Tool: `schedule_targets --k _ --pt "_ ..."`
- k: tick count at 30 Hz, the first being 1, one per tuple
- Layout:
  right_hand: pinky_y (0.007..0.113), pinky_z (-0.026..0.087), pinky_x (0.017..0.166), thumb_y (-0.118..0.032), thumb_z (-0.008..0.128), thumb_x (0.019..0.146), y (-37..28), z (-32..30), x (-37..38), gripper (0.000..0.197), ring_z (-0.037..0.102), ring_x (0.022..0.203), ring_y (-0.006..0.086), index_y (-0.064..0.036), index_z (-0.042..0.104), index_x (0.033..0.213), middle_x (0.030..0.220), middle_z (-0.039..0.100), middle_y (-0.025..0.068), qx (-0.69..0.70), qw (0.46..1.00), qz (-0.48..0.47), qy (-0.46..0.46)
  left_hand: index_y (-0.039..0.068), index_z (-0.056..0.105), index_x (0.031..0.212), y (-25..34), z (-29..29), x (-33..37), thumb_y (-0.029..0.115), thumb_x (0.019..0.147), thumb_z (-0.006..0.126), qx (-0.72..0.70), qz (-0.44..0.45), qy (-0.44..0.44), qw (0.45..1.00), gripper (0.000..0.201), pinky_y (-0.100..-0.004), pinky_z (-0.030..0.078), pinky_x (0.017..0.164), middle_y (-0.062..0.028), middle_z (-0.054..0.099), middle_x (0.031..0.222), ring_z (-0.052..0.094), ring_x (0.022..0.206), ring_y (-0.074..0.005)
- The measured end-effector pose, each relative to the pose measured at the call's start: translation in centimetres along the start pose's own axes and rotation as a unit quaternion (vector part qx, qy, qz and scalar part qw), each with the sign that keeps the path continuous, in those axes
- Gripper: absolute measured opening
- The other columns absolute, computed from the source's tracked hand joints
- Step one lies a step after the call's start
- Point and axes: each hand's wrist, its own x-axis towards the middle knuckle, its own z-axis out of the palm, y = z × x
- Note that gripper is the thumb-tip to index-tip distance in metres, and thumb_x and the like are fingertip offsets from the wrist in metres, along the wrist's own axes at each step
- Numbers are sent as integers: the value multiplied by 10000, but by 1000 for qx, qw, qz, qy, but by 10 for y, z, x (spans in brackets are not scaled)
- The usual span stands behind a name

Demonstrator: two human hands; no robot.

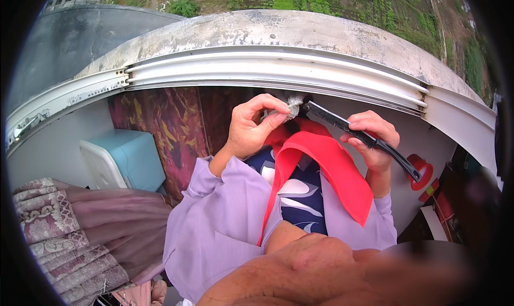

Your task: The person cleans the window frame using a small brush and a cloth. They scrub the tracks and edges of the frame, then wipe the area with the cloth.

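My left hand (254, 122) pinches a small clump of grey fluff (293, 107) between thumb and fingertips. In my right hand (377, 137) is a narrow black brush (326, 114), gripped around its middle. Its bristled end points left toward the fluff, and its handle slants down to the right. The brush tip is close to the clump; whether they touch I cannot tell. Both hands are raised in front of my chest, just inside the white window track (278, 67). A red scarf (321, 150) hangs below them.
Beyond the track runs a weathered concrete ledge (257, 30), with greenery outside. A light-blue box with a white lid (131, 158) stands at the left, near a patterned dark-red panel (160, 126). A lace-edged curtain (101, 215) hangs lower left. A red round object (421, 172) is at the right.
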Motion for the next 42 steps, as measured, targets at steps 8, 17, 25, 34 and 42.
schedule_targets --k 8,17,25,34,42 --pt "294 541 671 -104 828 758 15 18 16 242 674 743 230 8 709 936 911 698 172 63 991 -80 -92 8 605 1075 1 -27 -6 -46 902 614 -120 -19 24 992 182 -237 469 867 -53 645 1048 605 954 -102" --pt "316 539 767 -165 830 745 44 54 36 284 664 825 211 20 735 939 1278 569 291 239 956 -62 -161 -18 621 1120 16 -40 6 -45 893 628 -101 6 -133 986 228 -255 490 887 -76 641 1078 623 993 -128" --pt "279 482 645 -117 855 688 39 53 30 252 604 747 174 -34 761 906 976 647 135 143 971 -29 -189 -2 647 1114 34 -33 5 -3 836 718 78 -43 -155 984 286 -222 486 724 -55 661 921 617 849 -92" --pt "303 560 686 -160 841 749 34 34 14 290 675 793 215 31 730 937 992 654 221 166 980 -56 -94 11 619 856 0 -56 10 102 797 764 193 86 -190 959 182 -296 434 771 -93 656 961 569 909 -158" --pt "363 603 684 -254 764 822 32 30 12 331 715 788 287 32 694 974 998 677 285 210 974 -37 -79 34 561 930 -6 -45 0 116 933 644 -73 -40 -73 994 116 -208 444 702 -10 624 882 559 782 -55"
